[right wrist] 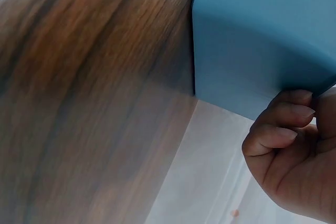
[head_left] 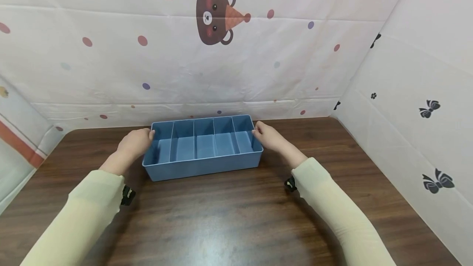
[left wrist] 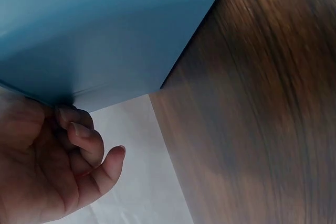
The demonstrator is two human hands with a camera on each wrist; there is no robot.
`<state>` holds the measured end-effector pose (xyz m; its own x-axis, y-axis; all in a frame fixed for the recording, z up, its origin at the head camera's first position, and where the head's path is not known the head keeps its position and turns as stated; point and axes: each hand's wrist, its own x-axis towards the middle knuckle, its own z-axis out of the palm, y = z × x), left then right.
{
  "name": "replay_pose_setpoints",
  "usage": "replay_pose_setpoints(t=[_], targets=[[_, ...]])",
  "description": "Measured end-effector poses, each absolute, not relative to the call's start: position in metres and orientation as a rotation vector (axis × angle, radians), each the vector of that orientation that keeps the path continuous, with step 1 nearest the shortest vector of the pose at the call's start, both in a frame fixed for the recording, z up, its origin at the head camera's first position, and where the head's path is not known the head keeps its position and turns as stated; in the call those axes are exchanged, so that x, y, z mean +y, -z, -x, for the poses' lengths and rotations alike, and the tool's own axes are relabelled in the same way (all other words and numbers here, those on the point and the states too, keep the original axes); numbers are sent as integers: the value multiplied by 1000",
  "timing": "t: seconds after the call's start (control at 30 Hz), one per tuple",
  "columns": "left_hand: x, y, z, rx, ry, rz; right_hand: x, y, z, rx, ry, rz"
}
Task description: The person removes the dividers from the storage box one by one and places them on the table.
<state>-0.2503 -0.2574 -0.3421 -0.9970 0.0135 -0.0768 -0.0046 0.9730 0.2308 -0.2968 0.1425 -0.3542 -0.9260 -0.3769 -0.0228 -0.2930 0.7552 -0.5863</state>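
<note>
A blue organizer box (head_left: pixel 202 167) with several compartments in a row lies crosswise near the back of the table. Nothing lies in its compartments. At its left end, my left hand (head_left: pixel 136 143) pinches the rim between thumb and curled fingers. My right hand (head_left: pixel 269 136) grips the rim at the other end in the same way. The left wrist view has the box's end wall (left wrist: pixel 105 51) above the curled fingers (left wrist: pixel 86 142). In the right wrist view the opposite end wall (right wrist: pixel 241 61) meets the bent fingers (right wrist: pixel 281 114).
The brown wood-grain table (head_left: pixel 221 212) spreads in front of the box. Close behind it hangs a white sheet (head_left: pixel 177 65) with dots and a bear print. Another white sheet with bow prints (head_left: pixel 414 143) borders the right side.
</note>
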Motion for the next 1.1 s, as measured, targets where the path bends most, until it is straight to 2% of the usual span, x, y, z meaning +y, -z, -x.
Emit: replay_pose_setpoints(t=[1.1], targets=[[-220,349,269,3056,-453,-63,183,354,297,2820,897,456]])
